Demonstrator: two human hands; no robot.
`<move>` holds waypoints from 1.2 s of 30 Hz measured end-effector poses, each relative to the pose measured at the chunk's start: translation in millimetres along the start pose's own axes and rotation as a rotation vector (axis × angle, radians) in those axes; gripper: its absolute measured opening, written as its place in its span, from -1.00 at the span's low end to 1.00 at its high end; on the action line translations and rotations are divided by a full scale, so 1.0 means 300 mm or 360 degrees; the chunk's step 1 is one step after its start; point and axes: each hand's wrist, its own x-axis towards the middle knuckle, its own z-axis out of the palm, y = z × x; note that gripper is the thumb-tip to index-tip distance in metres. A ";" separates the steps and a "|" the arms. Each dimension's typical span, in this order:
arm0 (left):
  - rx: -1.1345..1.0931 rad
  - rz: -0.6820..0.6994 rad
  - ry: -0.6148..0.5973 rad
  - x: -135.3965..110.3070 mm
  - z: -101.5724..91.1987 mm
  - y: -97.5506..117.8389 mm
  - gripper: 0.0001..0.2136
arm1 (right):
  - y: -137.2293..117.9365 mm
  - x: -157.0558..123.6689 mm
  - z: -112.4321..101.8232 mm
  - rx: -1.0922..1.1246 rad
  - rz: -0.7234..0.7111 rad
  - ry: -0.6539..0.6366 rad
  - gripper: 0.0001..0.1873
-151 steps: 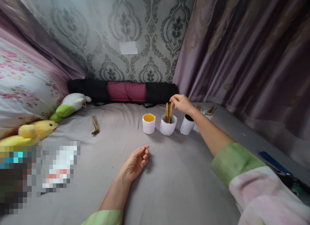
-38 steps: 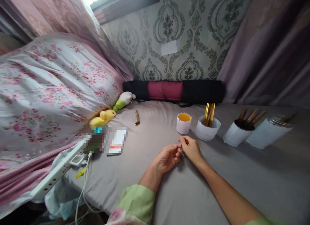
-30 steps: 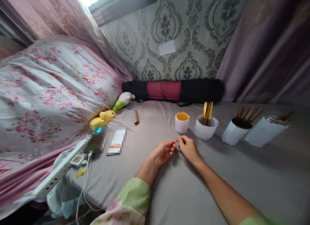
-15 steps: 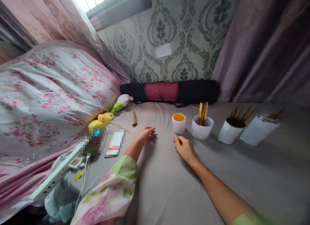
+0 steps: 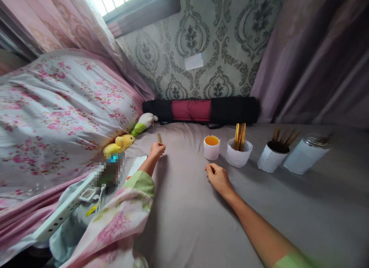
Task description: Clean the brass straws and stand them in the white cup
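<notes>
My left hand (image 5: 157,149) is at the several thin gold sticks (image 5: 159,137), its fingers curled. Only the sticks' upper ends show above it; the fingertips are partly hidden, so a grip on them is not certain. My right hand (image 5: 219,178) rests on the grey sheet with fingers curled in, and nothing shows in it. Just beyond it stands a small white-wrapped cup (image 5: 211,152) with an orange inside. Beside that, a wider white cup (image 5: 238,159) holds upright gold sticks (image 5: 240,137). Further right, a white-wrapped can (image 5: 269,160) holds darker sticks (image 5: 284,135).
Another white-wrapped can (image 5: 304,156) with sticks leans at the far right. A black and maroon rolled bag (image 5: 191,110) lies along the wall. To the left are plush toys (image 5: 119,145), a phone-like slab (image 5: 137,165) and a white power strip (image 5: 66,210) with cables.
My left hand has moved left and away from me, from bare sheet to the loose gold sticks, covering their lower part. My right hand stays in place.
</notes>
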 end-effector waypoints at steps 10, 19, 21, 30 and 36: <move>0.0575 0.0108 0.0206 0.103 -0.090 -0.049 -0.83 | 0.002 0.001 0.004 0.0001 -0.0005 0.0001 -0.65; 0.0840 0.0280 0.0146 0.114 -0.091 -0.026 -0.87 | 0.002 0.002 0.002 -0.0031 -0.0015 0.0005 -0.65; 0.0869 0.0301 0.0126 0.116 -0.085 -0.026 -0.87 | 0.003 0.002 0.003 -0.0037 -0.0022 0.0007 -0.65; 0.0950 0.0357 0.0065 0.133 -0.068 -0.041 -0.87 | 0.004 0.003 0.005 -0.0038 -0.0028 0.0014 -0.65; 0.0950 0.0367 0.0047 0.138 -0.065 -0.058 -0.84 | 0.002 0.002 0.005 -0.0046 -0.0013 -0.0003 -0.65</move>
